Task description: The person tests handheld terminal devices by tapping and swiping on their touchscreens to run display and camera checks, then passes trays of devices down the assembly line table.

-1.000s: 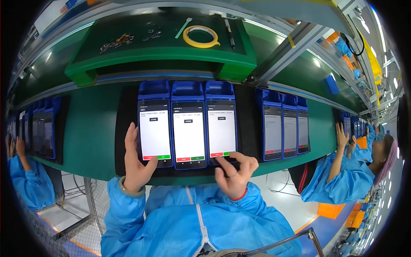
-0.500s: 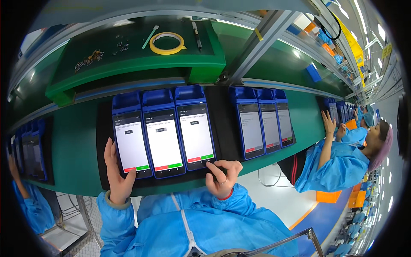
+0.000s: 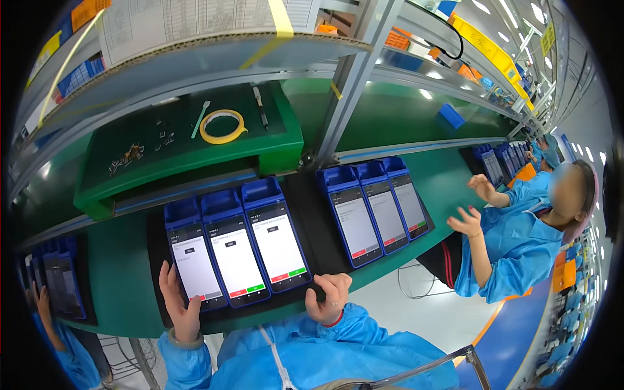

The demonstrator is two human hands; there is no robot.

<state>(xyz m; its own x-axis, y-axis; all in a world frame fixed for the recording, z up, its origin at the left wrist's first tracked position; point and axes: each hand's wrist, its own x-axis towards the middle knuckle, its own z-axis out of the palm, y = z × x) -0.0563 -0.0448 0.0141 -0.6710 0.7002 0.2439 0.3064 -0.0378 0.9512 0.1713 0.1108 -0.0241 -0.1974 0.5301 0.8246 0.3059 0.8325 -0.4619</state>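
Three handheld terminals with blue casings lie side by side on a black mat, screens lit white: the left terminal (image 3: 194, 260), the middle terminal (image 3: 233, 257) and the right terminal (image 3: 277, 240). My left hand (image 3: 180, 309) is open along the left terminal's side, its thumb at the red button low on that screen. A grey button sits beside that red one; the other two screens show red and green buttons. My right hand (image 3: 329, 299) is loosely curled near the right terminal's lower right corner, holding nothing.
Three more terminals (image 3: 354, 224) lie to the right. A green raised stand (image 3: 188, 153) bears a yellow tape roll (image 3: 222, 127), a pen (image 3: 260, 107), a pale green stick (image 3: 201, 119) and small parts. A metal post (image 3: 354, 84) rises behind. A co-worker (image 3: 507, 240) sits at right.
The view has shifted, showing more of the upper shelf. On the left terminal the green button has turned grey. My right fingers have curled in. The co-worker's hands have moved off the far terminals.
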